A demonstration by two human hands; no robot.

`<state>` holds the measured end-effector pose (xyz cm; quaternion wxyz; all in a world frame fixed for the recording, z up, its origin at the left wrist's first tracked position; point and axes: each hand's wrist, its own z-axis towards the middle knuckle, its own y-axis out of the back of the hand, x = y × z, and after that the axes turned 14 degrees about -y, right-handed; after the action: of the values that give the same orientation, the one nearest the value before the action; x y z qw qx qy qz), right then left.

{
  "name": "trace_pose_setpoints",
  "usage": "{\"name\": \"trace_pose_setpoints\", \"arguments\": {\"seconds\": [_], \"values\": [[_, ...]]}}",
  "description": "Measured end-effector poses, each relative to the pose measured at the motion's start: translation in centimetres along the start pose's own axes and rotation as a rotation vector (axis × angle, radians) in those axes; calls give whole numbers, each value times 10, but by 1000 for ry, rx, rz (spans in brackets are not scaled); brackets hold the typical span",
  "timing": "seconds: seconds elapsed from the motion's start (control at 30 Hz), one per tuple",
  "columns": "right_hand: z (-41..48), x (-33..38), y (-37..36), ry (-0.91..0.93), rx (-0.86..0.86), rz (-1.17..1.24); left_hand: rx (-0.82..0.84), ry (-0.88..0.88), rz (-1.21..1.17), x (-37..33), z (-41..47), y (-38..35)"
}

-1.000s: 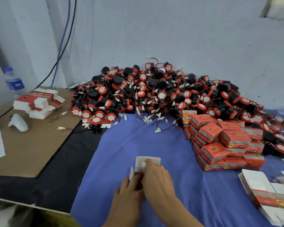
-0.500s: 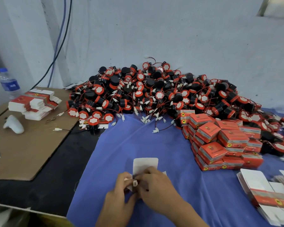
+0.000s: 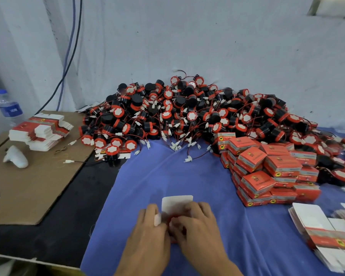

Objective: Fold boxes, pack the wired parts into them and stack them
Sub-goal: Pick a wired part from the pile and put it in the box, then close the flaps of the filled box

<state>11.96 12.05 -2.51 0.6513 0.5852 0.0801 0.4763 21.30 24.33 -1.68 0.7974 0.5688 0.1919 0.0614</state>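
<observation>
Box (image 3: 176, 203), lower centre, half-folded, white flap pointing up-frame toward the pile of wired parts (image 3: 187, 116). I see left hand (image 3: 147, 232) and right hand (image 3: 197, 226) both gripping it; right lies nearer the packed boxes (image 3: 267, 170).

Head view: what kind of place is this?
Probably a small packing workshop: a large heap of red-and-black wired parts, closed orange boxes stacked beside it, and flat box blanks waiting on the left.

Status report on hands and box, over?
Left hand and right hand both grip the box, flap up. Wired parts piled beyond. Nothing in the way.
</observation>
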Motion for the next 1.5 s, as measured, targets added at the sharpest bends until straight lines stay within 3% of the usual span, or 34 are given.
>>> {"name": "trace_pose_setpoints", "arguments": {"seconds": [0.07,0.23,0.3,0.33,0.47,0.6,0.77,0.87,1.0,1.2,1.33,1.5], "values": [[-7,-4,-3,-54,-125,5,-61,101,-155,-1,4,1],[-17,-8,-9,-433,122,725,-330,554,-794,-4,17,-12],[-21,-7,-11,-476,99,797,-377,713,-1031,-9,20,-17],[-23,-8,-13,-462,78,786,-398,739,-1040,-10,21,-20],[-29,-15,-20,-365,-43,705,-426,529,-753,-14,12,-29],[-23,-21,-22,-431,-30,784,-489,350,-704,-10,-1,-37],[-17,-23,-19,-498,62,920,-391,423,-809,7,6,-35],[-14,-24,-18,-425,76,892,-320,396,-900,10,11,-30],[-19,-29,-12,-283,53,818,-282,245,-743,13,14,-28],[-25,-45,-4,-247,247,806,-93,74,-676,26,0,-22],[-25,-47,-4,-179,205,681,2,-30,-584,34,0,-15],[-23,-48,-4,-64,143,480,-11,-56,-486,30,-2,-10]]}}
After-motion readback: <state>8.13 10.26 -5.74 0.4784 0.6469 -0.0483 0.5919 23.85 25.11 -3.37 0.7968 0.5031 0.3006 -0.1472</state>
